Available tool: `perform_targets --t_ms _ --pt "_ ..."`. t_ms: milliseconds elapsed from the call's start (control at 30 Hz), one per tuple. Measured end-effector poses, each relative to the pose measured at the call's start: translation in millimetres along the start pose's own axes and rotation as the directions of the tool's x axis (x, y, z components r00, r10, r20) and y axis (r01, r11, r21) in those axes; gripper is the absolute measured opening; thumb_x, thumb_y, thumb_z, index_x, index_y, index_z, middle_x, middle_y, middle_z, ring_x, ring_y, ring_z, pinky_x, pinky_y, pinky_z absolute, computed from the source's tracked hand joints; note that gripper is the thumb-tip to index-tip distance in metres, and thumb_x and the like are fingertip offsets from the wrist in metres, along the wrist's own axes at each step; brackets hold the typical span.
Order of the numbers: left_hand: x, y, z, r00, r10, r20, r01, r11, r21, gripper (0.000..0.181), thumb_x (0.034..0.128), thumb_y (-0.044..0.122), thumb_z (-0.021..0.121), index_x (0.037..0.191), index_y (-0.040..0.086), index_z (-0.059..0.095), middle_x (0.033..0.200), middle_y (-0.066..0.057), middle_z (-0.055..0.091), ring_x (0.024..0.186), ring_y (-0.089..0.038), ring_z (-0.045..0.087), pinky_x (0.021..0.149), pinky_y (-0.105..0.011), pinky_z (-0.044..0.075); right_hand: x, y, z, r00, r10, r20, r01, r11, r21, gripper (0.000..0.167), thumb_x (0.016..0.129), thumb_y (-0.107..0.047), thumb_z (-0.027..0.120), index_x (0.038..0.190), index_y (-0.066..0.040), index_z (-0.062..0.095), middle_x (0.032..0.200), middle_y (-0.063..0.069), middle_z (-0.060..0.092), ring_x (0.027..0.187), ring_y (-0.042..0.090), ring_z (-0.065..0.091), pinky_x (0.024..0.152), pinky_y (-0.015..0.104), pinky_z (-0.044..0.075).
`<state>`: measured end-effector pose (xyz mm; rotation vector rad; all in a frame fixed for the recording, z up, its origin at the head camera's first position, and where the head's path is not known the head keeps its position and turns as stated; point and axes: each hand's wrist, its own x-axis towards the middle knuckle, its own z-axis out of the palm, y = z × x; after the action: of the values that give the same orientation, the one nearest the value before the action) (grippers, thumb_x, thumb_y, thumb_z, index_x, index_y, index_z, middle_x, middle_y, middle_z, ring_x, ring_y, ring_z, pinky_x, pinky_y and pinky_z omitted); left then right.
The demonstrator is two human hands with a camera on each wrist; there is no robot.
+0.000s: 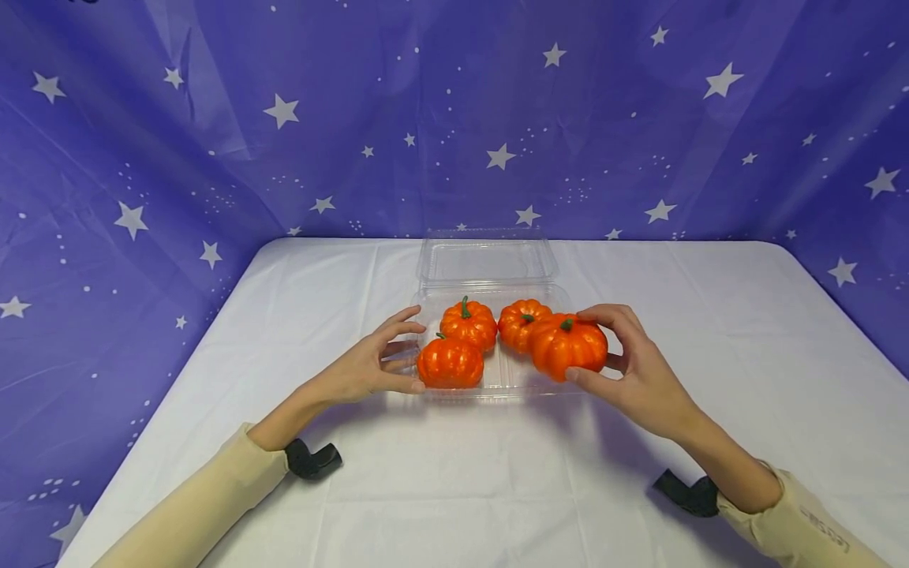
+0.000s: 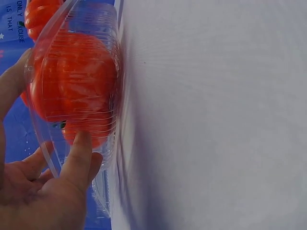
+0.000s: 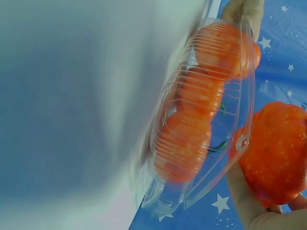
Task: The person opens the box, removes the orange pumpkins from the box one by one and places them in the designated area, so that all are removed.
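Observation:
My right hand [image 1: 642, 383] grips an orange pumpkin [image 1: 568, 347] between thumb and fingers, above the right front part of a clear plastic container [image 1: 507, 377]. In the right wrist view this pumpkin [image 3: 276, 153] is higher than the container's rim. Three other pumpkins lie inside: one at the front left [image 1: 450, 364], one behind it [image 1: 469, 325] and one at the back right [image 1: 521, 323]. At the container's left side is my left hand [image 1: 369, 363], its fingers spread along the wall; in the left wrist view the fingertips touch the plastic [image 2: 72, 91].
The container's clear lid [image 1: 488, 260] lies folded back behind it on a white-covered table [image 1: 454, 489]. A purple cloth with white stars [image 1: 454, 102] hangs behind and at the sides. Black wrist mounts [image 1: 312, 460] show by both sleeves.

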<state>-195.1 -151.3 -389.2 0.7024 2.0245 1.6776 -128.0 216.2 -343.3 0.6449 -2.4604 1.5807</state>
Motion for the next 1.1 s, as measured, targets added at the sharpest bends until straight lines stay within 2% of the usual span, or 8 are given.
perform_targets --t_ms 167,267,467,600,733,833,967,1100 --pt "0.8 -0.8 -1.3 1.0 0.0 -0.006 0.0 1.0 0.015 0.102 0.0753 0.006 0.086 0.155 0.004 0.022 0.16 -0.013 0.016 0.138 -0.04 0.035 0.106 -0.036 0.043 -2.2 -0.3 -3.6 0.999 0.034 -0.025 -0.035 0.999 -0.026 0.064 0.082 0.003 0.076 0.139 -0.003 0.048 0.132 0.008 0.04 0.12 0.017 0.044 0.086 0.018 0.054" --pt "0.5 -1.0 -1.2 1.0 0.007 -0.005 -0.007 1.0 0.02 0.097 0.0754 0.005 0.086 0.153 0.001 0.028 0.161 -0.011 0.013 0.138 -0.041 0.035 0.106 -0.035 0.043 -3.4 -0.3 -7.1 0.998 0.047 -0.044 -0.049 0.998 -0.034 0.069 0.082 0.003 0.076 0.143 -0.005 0.046 0.132 0.008 0.038 0.121 0.018 0.042 0.087 0.016 0.052" --pt "0.0 -3.0 -1.7 0.999 0.032 -0.001 -0.032 0.999 0.033 0.083 0.0752 0.004 0.086 0.143 -0.003 0.039 0.163 -0.004 0.007 0.137 -0.04 0.036 0.106 -0.034 0.043 -5.3 1.2 -14.2 0.996 0.06 -0.059 -0.064 0.996 -0.065 0.063 0.081 0.003 0.078 0.138 -0.006 0.052 0.135 0.006 0.035 0.12 0.017 0.043 0.087 0.013 0.05" --pt "0.9 -4.6 -2.0 0.999 0.038 -0.002 -0.038 0.999 0.032 0.08 0.0746 0.003 0.086 0.14 -0.004 0.041 0.163 -0.005 0.007 0.137 -0.041 0.036 0.106 -0.034 0.043 -4.8 4.1 -18.0 0.998 0.048 -0.047 -0.05 0.997 -0.05 0.067 0.08 0.007 0.077 0.139 -0.006 0.048 0.14 0.005 0.038 0.122 0.016 0.045 0.09 0.014 0.049" --pt "1.5 -5.4 -2.1 0.999 0.04 -0.003 -0.04 0.999 0.034 0.08 0.0741 0.003 0.087 0.139 -0.005 0.04 0.163 -0.006 0.007 0.137 -0.041 0.036 0.106 -0.034 0.043 -3.5 6.4 -20.5 0.999 0.033 -0.043 -0.034 0.999 -0.021 0.068 0.08 0.011 0.074 0.14 -0.005 0.046 0.137 0.006 0.043 0.119 0.017 0.046 0.092 0.015 0.049" --pt "1.7 -5.5 -2.0 0.999 0.04 -0.004 -0.04 0.999 0.033 0.081 0.074 0.004 0.087 0.139 -0.005 0.039 0.163 -0.006 0.007 0.136 -0.041 0.036 0.107 -0.035 0.043 -3.5 7.5 -21.7 0.998 0.035 -0.059 -0.038 0.998 -0.043 0.071 0.079 0.011 0.074 0.142 -0.003 0.043 0.137 0.008 0.041 0.12 0.015 0.044 0.091 0.012 0.048" --pt "1.4 -5.5 -2.2 0.999 0.036 -0.005 -0.035 0.999 0.033 0.081 0.0739 0.003 0.086 0.139 -0.005 0.039 0.163 -0.006 0.007 0.136 -0.041 0.036 0.107 -0.036 0.043 -1.4 9.1 -25.4 0.995 0.069 -0.074 -0.075 0.993 -0.091 0.078 0.079 0.008 0.075 0.146 -0.002 0.038 0.137 0.012 0.038 0.122 0.016 0.041 0.09 0.01 0.046" --pt "1.7 -3.9 -2.2 0.999 0.033 -0.005 -0.033 0.999 0.031 0.081 0.074 0.003 0.087 0.138 -0.005 0.039 0.163 -0.005 0.007 0.136 -0.041 0.037 0.107 -0.036 0.042 5.0 10.7 -34.1 0.989 0.131 -0.066 -0.139 0.98 -0.142 0.08 0.08 0.003 0.077 0.148 -0.002 0.034 0.135 0.017 0.034 0.123 0.026 0.04 0.088 0.008 0.045"
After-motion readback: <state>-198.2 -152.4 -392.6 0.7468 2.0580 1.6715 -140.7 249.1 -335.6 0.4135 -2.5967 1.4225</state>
